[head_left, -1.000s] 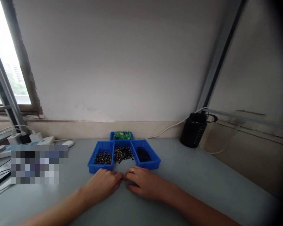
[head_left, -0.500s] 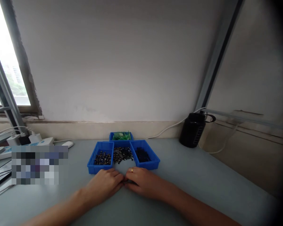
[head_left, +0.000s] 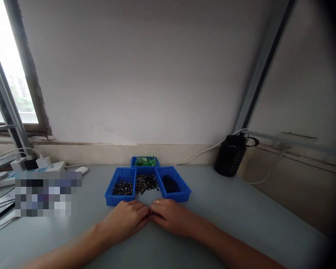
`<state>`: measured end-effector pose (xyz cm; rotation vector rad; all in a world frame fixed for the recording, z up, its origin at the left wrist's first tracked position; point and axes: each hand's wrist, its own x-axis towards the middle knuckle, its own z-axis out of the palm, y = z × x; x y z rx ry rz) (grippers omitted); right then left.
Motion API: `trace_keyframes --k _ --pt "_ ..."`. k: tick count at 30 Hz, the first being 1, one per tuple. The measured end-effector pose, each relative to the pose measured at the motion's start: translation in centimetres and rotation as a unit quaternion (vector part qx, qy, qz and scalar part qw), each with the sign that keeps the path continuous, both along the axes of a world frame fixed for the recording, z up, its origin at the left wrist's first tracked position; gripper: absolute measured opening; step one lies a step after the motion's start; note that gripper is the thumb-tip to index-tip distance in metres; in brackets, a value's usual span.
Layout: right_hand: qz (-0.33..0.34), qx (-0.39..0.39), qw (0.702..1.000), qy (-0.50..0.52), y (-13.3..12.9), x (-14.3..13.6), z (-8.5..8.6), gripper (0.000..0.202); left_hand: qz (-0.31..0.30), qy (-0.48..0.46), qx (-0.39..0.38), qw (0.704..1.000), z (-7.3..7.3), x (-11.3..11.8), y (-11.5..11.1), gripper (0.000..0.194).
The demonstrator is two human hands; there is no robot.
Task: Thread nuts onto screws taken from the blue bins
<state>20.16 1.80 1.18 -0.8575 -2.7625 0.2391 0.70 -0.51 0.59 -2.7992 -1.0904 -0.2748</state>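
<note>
My left hand (head_left: 130, 216) and my right hand (head_left: 169, 216) meet fingertip to fingertip just in front of the blue bins. Both are closed in a pinch, and whatever lies between the fingers is too small and hidden to name. A ring shows on a finger of the right hand. Beyond the left hand, a blue bin (head_left: 109, 196) holds small shiny metal pieces (head_left: 123, 187). Past the right hand, another blue bin (head_left: 182, 195) contains dark pieces (head_left: 170, 184). Between these two bins lies a pile of dark screws (head_left: 146, 183).
A further blue bin with green packets (head_left: 145, 161) stands at the back by the wall. To the right is a black bottle (head_left: 230, 156) with a loop handle. At left are a power strip (head_left: 52, 168) with cables, a white mouse (head_left: 82, 170) and a blurred-out patch.
My hands stay pressed together, with the fingers shifted only slightly. The whole view has moved a little, so the scene sits slightly farther right.
</note>
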Motion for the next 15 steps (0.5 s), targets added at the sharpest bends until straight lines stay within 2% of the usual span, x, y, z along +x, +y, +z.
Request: trace_keyframes --k 15 --pt "-0.013 -0.001 1.0 0.002 -0.14 0.23 0.73 0.013 0.024 0.013 -0.002 1.0 0.32 0.14 -0.25 0.015"
